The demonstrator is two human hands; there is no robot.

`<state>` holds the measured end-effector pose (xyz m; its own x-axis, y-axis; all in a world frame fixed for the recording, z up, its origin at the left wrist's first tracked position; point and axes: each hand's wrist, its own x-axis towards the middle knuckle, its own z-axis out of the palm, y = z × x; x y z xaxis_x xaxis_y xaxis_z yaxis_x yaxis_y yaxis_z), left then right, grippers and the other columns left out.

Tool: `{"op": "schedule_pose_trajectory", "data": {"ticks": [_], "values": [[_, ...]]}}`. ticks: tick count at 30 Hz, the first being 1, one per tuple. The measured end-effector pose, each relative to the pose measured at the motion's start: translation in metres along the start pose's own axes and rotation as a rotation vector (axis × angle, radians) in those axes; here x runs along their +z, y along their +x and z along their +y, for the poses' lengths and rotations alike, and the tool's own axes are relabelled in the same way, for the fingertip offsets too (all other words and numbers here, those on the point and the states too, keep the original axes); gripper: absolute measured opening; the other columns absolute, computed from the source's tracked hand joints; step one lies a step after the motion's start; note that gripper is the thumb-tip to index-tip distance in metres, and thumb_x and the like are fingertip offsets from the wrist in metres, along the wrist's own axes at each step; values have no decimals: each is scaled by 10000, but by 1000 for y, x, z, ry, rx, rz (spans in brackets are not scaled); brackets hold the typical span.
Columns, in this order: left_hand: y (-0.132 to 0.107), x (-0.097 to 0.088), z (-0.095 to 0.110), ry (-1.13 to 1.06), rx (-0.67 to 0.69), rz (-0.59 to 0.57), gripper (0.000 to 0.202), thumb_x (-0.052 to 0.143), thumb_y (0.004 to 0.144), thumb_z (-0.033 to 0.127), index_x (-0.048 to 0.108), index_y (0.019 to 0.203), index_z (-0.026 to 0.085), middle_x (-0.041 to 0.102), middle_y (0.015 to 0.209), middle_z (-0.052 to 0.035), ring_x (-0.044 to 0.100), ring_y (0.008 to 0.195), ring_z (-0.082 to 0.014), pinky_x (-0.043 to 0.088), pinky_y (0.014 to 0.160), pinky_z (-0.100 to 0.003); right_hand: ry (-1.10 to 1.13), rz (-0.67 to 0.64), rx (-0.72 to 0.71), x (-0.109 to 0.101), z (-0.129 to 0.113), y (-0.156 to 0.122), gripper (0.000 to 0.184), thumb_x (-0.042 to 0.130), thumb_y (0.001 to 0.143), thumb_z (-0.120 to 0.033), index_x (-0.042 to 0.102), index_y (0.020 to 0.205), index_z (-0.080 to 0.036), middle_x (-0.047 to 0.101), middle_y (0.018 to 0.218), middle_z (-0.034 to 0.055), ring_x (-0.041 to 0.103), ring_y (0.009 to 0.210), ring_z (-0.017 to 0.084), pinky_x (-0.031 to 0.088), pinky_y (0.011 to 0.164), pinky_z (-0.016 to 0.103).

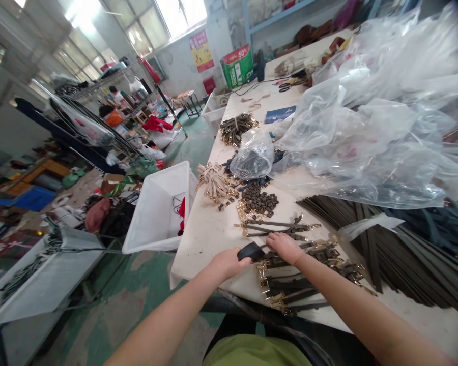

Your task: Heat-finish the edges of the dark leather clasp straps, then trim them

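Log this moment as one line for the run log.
left hand: holds black object | right hand: on gold-buckled dark straps | surface: white table

Black piece (251,251), partly hidden by the left hand (228,264), its kind unclear. Dark contents (254,157) of the clear plastic bag (265,137) obscured by the film. Dark straps (416,259) cut off by the right edge. Goods (309,35) on the far shelf (278,17) too small to identify.
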<state>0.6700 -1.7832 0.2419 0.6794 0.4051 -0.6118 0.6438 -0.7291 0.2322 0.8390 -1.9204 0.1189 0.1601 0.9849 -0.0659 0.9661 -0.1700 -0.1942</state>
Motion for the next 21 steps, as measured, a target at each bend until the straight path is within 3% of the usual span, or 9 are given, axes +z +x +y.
{"op": "schedule_pose_trajectory", "data": {"ticks": [5, 13, 18, 21], "values": [[24, -2, 25, 23, 57, -73, 468, 407, 745, 530, 584, 1022, 197, 653, 968, -106, 603, 844, -272, 461, 713, -354, 233, -19, 91, 6, 7, -3, 188, 416, 823, -217, 601, 814, -188, 554, 850, 48, 504, 832, 152, 354, 756, 254], [22, -7, 28, -5, 20, -72, 474, 391, 758, 528, 574, 1037, 191, 660, 948, -89, 612, 811, -247, 466, 697, -332, 334, 27, 185, 2, 7, -3, 146, 453, 777, -198, 598, 775, -181, 563, 838, 35, 508, 825, 142, 358, 744, 237], [3, -8, 3, -113, 2, -24, 443, 393, 771, 525, 570, 1029, 212, 663, 925, -68, 617, 787, -225, 466, 683, -310, 187, -74, 242, -10, 8, -3, 208, 421, 803, -251, 600, 739, -167, 576, 806, 61, 529, 786, 163, 357, 698, 251], [-10, -4, -19, -124, -34, 50, 451, 368, 780, 543, 543, 1063, 238, 656, 939, -64, 614, 813, -235, 465, 691, -327, 133, -56, 261, -13, 4, 6, 206, 400, 809, -224, 596, 843, -174, 572, 852, 66, 535, 798, 170, 355, 680, 255]]}}
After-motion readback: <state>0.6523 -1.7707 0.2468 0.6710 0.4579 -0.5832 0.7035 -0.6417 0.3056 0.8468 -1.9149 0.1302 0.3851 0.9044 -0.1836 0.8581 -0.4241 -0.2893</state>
